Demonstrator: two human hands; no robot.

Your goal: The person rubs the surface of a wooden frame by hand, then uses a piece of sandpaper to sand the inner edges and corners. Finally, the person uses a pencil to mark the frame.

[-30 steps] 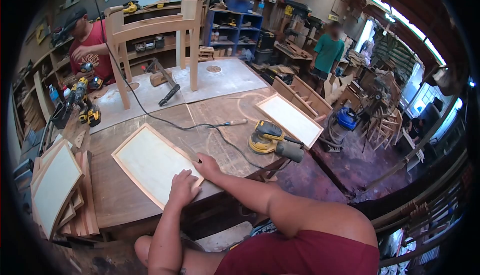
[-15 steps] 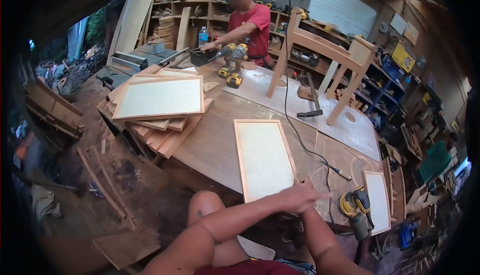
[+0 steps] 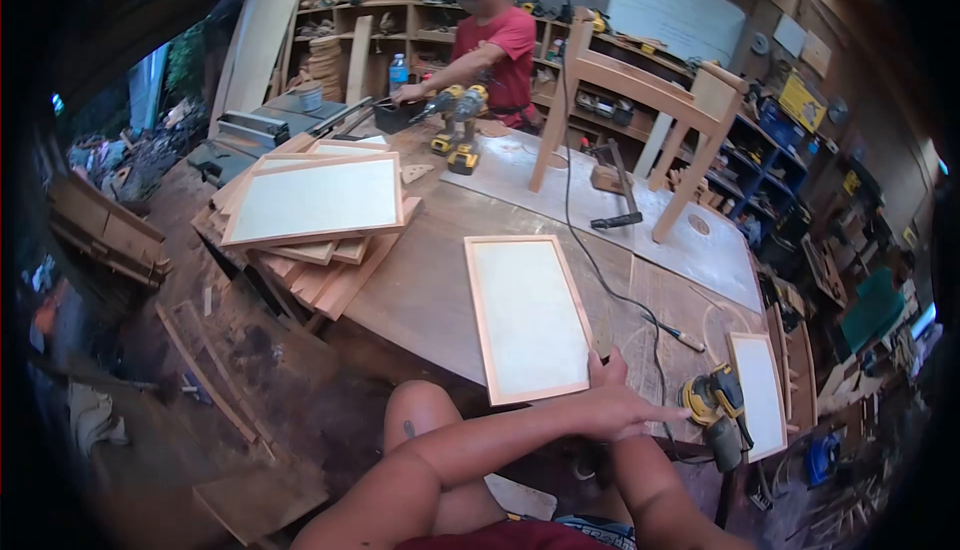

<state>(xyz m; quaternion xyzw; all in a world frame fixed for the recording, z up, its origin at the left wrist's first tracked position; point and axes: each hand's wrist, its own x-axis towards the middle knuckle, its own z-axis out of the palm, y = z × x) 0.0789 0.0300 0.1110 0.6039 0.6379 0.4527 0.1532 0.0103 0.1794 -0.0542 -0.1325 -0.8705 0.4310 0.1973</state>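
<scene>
A framed panel with a pale face and a wooden border lies on the table in front of me. At its near right corner, my right hand is closed round a thin, flat, tan piece that points up from the fingers; its lower end is hidden in the grip. My left arm crosses in front of me, and my left hand lies over my right wrist. One finger of the left hand stretches out to the right, towards a yellow and black sander.
Another framed panel lies beyond the sander. Stacked framed panels rest at left. A black cord crosses the wooden table. Farther back are cordless drills, a hammer, a wooden chair-like frame and a person in red.
My left hand has slid down from over my right hand onto the right wrist, uncovering the right fingers and the panel's near corner. The view has shifted slightly.
</scene>
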